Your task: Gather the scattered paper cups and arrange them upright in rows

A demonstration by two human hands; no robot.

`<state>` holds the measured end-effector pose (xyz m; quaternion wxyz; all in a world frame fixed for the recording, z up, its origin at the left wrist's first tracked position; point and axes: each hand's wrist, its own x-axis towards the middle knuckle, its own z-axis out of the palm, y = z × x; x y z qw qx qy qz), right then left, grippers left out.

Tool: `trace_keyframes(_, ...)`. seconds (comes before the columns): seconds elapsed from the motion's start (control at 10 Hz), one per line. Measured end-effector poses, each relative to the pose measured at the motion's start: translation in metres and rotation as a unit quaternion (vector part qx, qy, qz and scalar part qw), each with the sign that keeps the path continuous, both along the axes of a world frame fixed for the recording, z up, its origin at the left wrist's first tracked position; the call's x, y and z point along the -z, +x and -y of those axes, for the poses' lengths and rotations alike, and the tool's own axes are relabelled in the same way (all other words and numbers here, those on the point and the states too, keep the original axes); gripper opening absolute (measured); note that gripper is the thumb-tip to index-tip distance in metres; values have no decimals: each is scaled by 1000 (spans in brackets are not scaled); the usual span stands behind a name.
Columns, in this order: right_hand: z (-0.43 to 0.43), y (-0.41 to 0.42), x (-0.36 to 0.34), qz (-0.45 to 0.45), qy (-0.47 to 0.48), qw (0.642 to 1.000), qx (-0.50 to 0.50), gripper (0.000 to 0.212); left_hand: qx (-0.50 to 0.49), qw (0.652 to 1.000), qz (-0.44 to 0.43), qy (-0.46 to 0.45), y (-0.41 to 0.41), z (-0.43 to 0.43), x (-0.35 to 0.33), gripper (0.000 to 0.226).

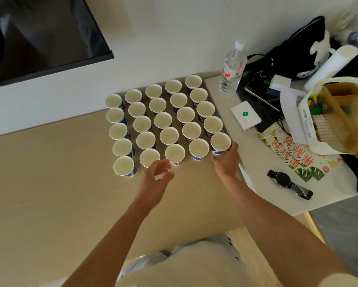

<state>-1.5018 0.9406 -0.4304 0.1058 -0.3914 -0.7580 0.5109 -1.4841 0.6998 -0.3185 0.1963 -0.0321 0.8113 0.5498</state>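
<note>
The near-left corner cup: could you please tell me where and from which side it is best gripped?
Probably round its side wall just below the rim, coming from the near left. The cup stands upright with neighbours behind and to its right, so only those two sides are free; the left hand is closest.

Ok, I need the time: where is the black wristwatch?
Head view, right side: the black wristwatch lies on the white side table, just below the colourful leaflet.

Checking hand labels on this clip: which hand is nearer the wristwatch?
Right. The right hand grips the corner cup, left of the wristwatch; the left hand hovers farther left.
</note>
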Motion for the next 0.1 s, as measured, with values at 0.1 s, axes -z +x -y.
trace_keyframes(0.1,5,16,6,-2,2,1000,3,76,-6,1000,-4,4,1,2,-1,25)
